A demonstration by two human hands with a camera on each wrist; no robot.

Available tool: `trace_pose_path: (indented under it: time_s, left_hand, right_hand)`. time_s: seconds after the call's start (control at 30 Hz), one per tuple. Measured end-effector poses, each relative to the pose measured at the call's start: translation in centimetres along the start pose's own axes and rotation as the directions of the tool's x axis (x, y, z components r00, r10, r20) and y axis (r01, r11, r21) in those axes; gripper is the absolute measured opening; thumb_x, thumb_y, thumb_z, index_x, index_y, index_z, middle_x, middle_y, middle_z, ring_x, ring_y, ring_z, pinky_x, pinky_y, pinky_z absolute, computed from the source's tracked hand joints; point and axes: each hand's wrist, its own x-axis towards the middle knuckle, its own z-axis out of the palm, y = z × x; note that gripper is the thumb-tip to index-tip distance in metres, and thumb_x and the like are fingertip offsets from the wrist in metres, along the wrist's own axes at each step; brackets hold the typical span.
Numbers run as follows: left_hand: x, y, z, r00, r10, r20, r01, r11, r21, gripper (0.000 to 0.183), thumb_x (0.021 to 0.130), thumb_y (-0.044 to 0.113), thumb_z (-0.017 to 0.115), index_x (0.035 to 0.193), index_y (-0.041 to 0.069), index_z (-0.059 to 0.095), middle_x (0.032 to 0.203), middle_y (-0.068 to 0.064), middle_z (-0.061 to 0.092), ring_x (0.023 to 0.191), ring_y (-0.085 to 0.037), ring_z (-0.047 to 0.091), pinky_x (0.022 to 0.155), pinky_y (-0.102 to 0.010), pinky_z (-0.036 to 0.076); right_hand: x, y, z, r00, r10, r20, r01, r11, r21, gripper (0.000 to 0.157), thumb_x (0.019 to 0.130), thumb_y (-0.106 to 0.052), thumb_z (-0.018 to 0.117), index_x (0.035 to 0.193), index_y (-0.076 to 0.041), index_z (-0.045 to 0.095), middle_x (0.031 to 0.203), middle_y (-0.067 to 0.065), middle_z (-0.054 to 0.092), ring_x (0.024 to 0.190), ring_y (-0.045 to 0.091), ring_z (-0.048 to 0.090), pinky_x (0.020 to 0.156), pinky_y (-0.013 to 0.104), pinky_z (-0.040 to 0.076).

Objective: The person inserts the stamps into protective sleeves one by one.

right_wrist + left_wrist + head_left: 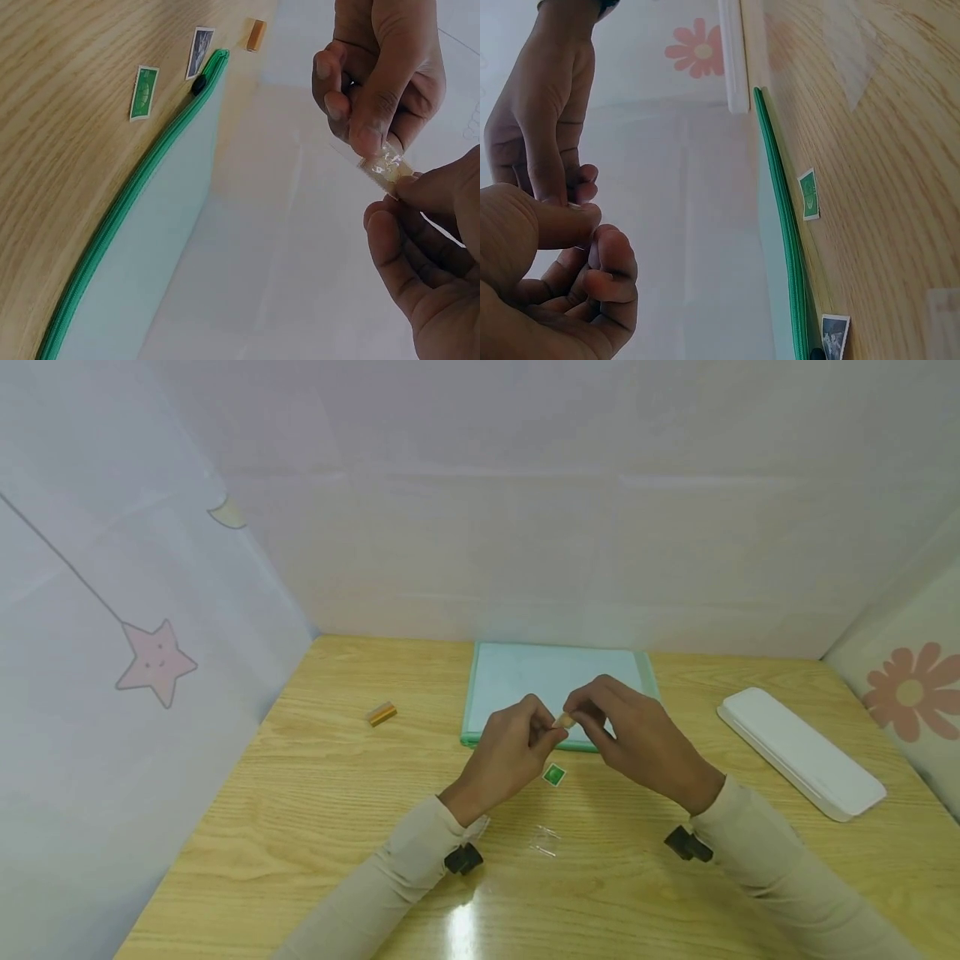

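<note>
Held up between both hands is a small yellowish stamp (386, 166) with a shiny clear plastic sleeve around or over it; how far it sits inside I cannot tell. My left hand (513, 747) pinches one end between thumb and fingers. From the other side, the thumb and index finger of my right hand (637, 735) pinch the opposite end. Below the hands, a green stamp (554, 774) with a white border lies on the wooden table. A dark grey stamp (199, 52) lies beside the green zip of a pale pouch (540, 672); in the head view it is hidden.
Clear plastic sleeves (545, 841) lie on the table near the front, one partly behind the left wrist. A small orange-and-brown block (382, 714) lies at the left. A white oblong case (802, 752) sits at the right. Cloth walls enclose the back and sides.
</note>
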Motion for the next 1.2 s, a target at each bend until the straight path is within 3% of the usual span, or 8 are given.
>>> trace_pose_path:
  time_s: [0.5, 0.73, 0.87, 0.97, 1.07, 1.13, 1.2]
  left_hand:
    - [0.1, -0.1, -0.2, 1.0, -0.007, 0.002, 0.007, 1.0, -0.011, 0.014, 0.099, 0.022, 0.066, 0.097, 0.011, 0.059, 0.079, 0.005, 0.061, 0.064, -0.002, 0.057, 0.058, -0.021, 0.05]
    - [0.0, 0.1, 0.0, 0.999, -0.03, 0.039, 0.031, 0.999, -0.044, 0.016, 0.098, 0.026, 0.067, 0.1, 0.012, 0.059, 0.082, 0.006, 0.063, 0.067, -0.002, 0.059, 0.061, -0.021, 0.051]
    - [-0.3, 0.3, -0.1, 0.997, -0.04, 0.068, 0.04, 0.999, 0.013, 0.016, 0.098, 0.026, 0.068, 0.099, 0.012, 0.06, 0.08, 0.006, 0.061, 0.066, -0.002, 0.057, 0.061, -0.02, 0.05]
    - [-0.5, 0.3, -0.3, 0.991, -0.069, 0.113, 0.061, 0.995, 0.077, 0.013, 0.098, 0.025, 0.069, 0.096, 0.014, 0.062, 0.078, 0.009, 0.059, 0.063, -0.002, 0.055, 0.058, -0.02, 0.049]
    - [-0.9, 0.3, -0.5, 0.974, -0.107, 0.198, 0.081, 0.987, 0.136, 0.01, 0.098, 0.023, 0.069, 0.094, 0.017, 0.064, 0.079, 0.011, 0.058, 0.062, -0.003, 0.053, 0.057, -0.02, 0.047]
    - [-1.1, 0.2, -0.6, 0.953, -0.129, 0.274, 0.083, 0.981, 0.174, 0.008, 0.098, 0.022, 0.069, 0.093, 0.016, 0.066, 0.08, 0.012, 0.058, 0.063, -0.004, 0.053, 0.058, -0.02, 0.047]
    - [-1.3, 0.1, -0.5, 0.921, -0.155, 0.358, 0.075, 0.971, 0.228, 0.009, 0.097, 0.022, 0.07, 0.091, 0.016, 0.068, 0.08, 0.013, 0.059, 0.065, -0.003, 0.054, 0.059, -0.02, 0.048]
  right_hand:
    - [-0.4, 0.0, 0.3, 1.0, 0.021, 0.014, -0.021, 1.0, -0.005, 0.022, 0.09, -0.003, 0.074, 0.108, -0.012, 0.065, 0.107, -0.005, 0.062, 0.086, 0.006, 0.06, 0.069, 0.026, 0.053]
    - [-0.8, 0.0, 0.1, 0.997, 0.068, 0.041, -0.069, 0.997, 0.036, 0.022, 0.092, -0.007, 0.075, 0.109, -0.013, 0.063, 0.106, -0.008, 0.063, 0.086, 0.004, 0.06, 0.071, 0.027, 0.054]
    - [-1.6, 0.7, -0.6, 0.99, 0.129, 0.058, -0.131, 0.991, 0.041, 0.019, 0.094, -0.007, 0.073, 0.109, -0.013, 0.064, 0.101, -0.008, 0.064, 0.082, 0.002, 0.06, 0.067, 0.027, 0.052]
    - [-2.5, 1.4, -1.2, 0.961, 0.228, 0.153, -0.237, 0.971, 0.04, 0.017, 0.095, -0.009, 0.071, 0.11, -0.015, 0.064, 0.092, -0.01, 0.064, 0.076, 0.002, 0.059, 0.064, 0.027, 0.051]
    - [-3.7, 2.5, -1.2, 0.892, 0.327, 0.31, -0.358, 0.932, 0.047, 0.014, 0.097, -0.01, 0.069, 0.109, -0.015, 0.065, 0.085, -0.009, 0.064, 0.071, 0.005, 0.058, 0.062, 0.028, 0.05]
    - [-4.6, 3.3, -0.8, 0.839, 0.371, 0.398, -0.423, 0.905, 0.047, 0.011, 0.099, -0.01, 0.067, 0.108, -0.016, 0.065, 0.085, -0.008, 0.064, 0.07, 0.006, 0.057, 0.062, 0.028, 0.05]
    - [-5.4, 4.0, -0.2, 0.8, 0.393, 0.454, -0.461, 0.886, 0.045, 0.009, 0.099, -0.01, 0.066, 0.106, -0.015, 0.065, 0.086, -0.007, 0.065, 0.071, 0.007, 0.057, 0.063, 0.029, 0.05]
